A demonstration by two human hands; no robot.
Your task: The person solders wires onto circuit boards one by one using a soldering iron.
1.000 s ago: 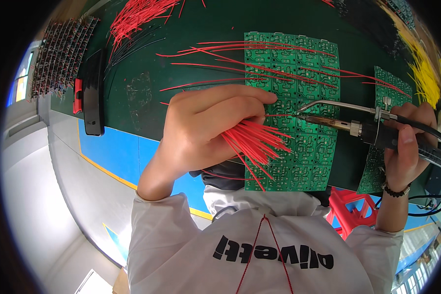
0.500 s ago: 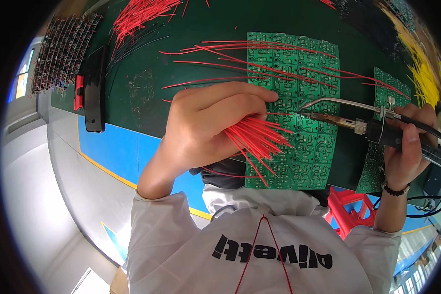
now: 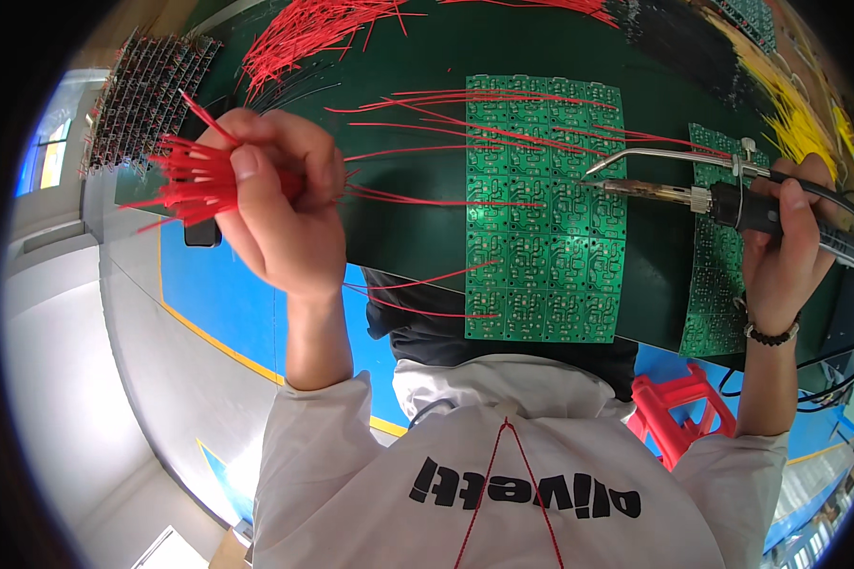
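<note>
My left hand (image 3: 289, 194) is closed around a bundle of red wires (image 3: 194, 180) and is held up left of the green circuit board panel (image 3: 546, 223). One wire stands apart from the bundle, between thumb and index finger. Several red wires (image 3: 408, 201) reach from the left onto the panel, with their ends on its pads. My right hand (image 3: 789, 242) grips a soldering iron (image 3: 731, 201) with a thin curved metal tube (image 3: 669, 154) clamped along it. The iron's tip points left, over the upper right part of the panel.
A second green panel (image 3: 716, 275) lies at the right. Red wires (image 3: 323, 38) are heaped at the back, black wires (image 3: 678, 47) and yellow wires (image 3: 797, 114) at the back right. Assembled boards (image 3: 152, 104) are stacked at the far left. A red stool (image 3: 681, 408) stands below the table.
My left hand has moved left and up, away from the panel, turning the wire bundle to point left. A further red wire lies on the panel's middle. The iron has shifted slightly right and up.
</note>
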